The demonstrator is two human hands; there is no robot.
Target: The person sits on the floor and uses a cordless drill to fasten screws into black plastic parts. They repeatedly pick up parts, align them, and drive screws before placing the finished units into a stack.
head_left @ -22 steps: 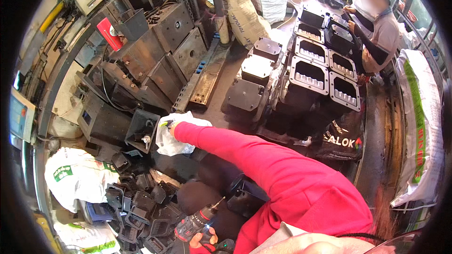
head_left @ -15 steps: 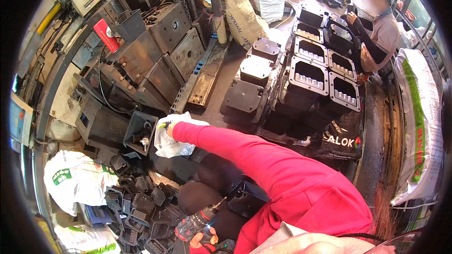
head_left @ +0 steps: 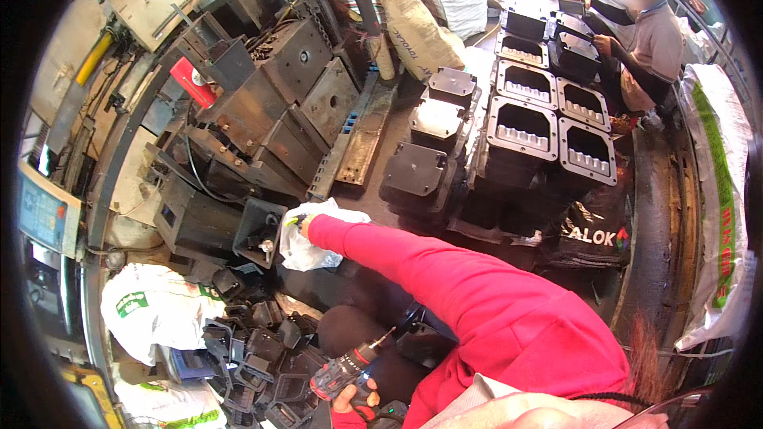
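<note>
My left hand (head_left: pixel 348 399), low in the picture, is closed round the grip of a cordless drill (head_left: pixel 340 372). The drill's bit points up and to the right, over my dark-clad knee. My right arm, in a red sleeve, stretches across to a white plastic bag (head_left: pixel 318 245). At the bag's upper left edge is my right hand (head_left: pixel 304 226), with a small yellow-green patch at it. Its fingers are mostly hidden, so I cannot tell what they hold. Beside the bag stands a dark square bin (head_left: pixel 259 230) with small things inside.
Black moulded parts (head_left: pixel 262 357) lie heaped at lower left, beside a white sack (head_left: pixel 155 310). Open black boxes (head_left: pixel 520 131) stand in rows ahead, next to lidded boxes (head_left: pixel 415 168). Heavy metal blocks (head_left: pixel 298 56) fill the left. A co-worker (head_left: pixel 648 40) handles a black box at far right.
The view has swung, so the scene sits further right in the picture. My right hand stays at the bag and my left keeps the drill. The co-worker's hands have moved over the boxes.
</note>
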